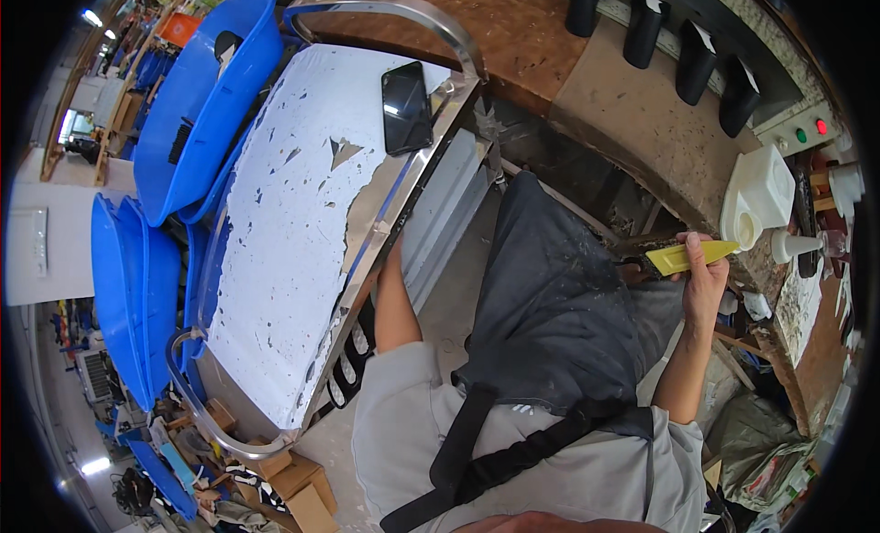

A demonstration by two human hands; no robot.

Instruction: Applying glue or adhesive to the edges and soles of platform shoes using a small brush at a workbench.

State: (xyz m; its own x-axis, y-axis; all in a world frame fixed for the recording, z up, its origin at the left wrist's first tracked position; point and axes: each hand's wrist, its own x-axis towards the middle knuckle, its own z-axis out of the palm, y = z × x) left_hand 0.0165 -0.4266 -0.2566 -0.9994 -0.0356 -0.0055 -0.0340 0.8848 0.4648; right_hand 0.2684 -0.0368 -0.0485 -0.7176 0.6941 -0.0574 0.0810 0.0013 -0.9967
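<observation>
My right hand (704, 281) is closed around a yellow, flat, tapered piece (694, 256), with the thumb lying over it. A dark part shows at its left end; what kind of thing it is I cannot make out. The hand is beside the workbench's near edge, close to a white plastic container (759, 192). My left forearm (394, 304) reaches in beneath the edge of the metal cart (365, 244), which hides the left hand. On the cart's worn white top sheet (284, 185) lies a black phone (406, 109).
Blue plastic trays (206, 102) stand along the cart's left side. Black upright posts (646, 29) line a machine at the back right, near green and red lights (811, 131). A white nozzle bottle (796, 246) stands on the bench (660, 120). Cardboard boxes (298, 487) are at lower left.
</observation>
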